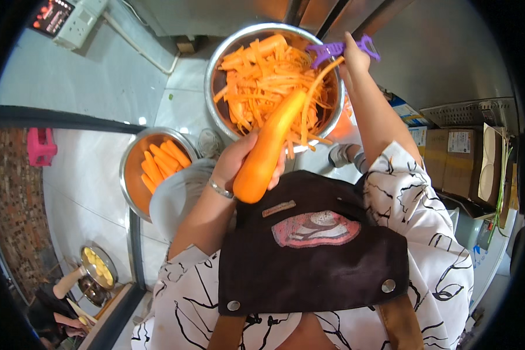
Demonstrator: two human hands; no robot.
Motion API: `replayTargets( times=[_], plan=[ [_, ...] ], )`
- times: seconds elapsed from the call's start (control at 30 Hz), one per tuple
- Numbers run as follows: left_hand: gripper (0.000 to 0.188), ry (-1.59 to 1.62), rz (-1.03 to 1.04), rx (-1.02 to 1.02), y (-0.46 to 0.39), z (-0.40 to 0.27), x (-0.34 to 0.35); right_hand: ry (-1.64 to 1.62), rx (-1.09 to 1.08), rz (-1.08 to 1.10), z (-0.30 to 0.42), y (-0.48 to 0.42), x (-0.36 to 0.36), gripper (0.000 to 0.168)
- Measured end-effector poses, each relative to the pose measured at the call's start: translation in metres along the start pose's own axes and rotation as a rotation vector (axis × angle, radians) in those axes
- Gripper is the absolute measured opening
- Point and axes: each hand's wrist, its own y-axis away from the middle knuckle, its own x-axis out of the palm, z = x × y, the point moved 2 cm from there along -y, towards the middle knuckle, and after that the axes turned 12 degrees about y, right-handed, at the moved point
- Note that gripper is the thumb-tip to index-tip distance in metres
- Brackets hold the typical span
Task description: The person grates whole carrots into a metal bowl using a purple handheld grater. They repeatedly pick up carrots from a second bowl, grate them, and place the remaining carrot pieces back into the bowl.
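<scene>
A large carrot [267, 153] lies in my left hand [238, 157], its thick end towards me and its tip over a steel bowl [208, 87]. That bowl holds a heap of carrot peelings [267, 83] with a carrot or two among them. Beyond the bowl's right rim, my right hand [355, 57] is closed around a purple peeler [328, 51]. One long strip of peel [319, 81] hangs beside the carrot's tip, its upper end near my right hand. On the floor at the left, a second steel bowl [127, 179] contains several peeled carrots [162, 159].
Cardboard boxes [448, 162] are stacked at the right beside steel equipment [455, 57]. A power socket box [81, 22] is at the upper left. Past a dark frame [135, 245] at the lower left, another person's arms [68, 282] are near bowls. A pink stool [41, 146] stands farther off.
</scene>
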Motion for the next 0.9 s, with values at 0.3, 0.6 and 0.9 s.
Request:
replayTargets(
  times=[0.3, 0.6, 0.9],
  plan=[
    [0.054, -0.316, 0.005, 0.105, 0.009, -0.019, -0.012, -0.377, 0.228, 0.07, 0.015, 0.062, 0.002, 0.022],
    [0.066, -1.487, -0.21, 0.324, 0.011, -0.01, 0.008, -0.19, 0.198, 0.507, 0.037, 0.116, -0.003, 0.02],
    [0.064, -1.958, -0.256, 0.465, 0.026, -0.007, 0.03, -0.211, 0.212, 0.306, 0.021, 0.083, -0.005, 0.017]
  ],
)
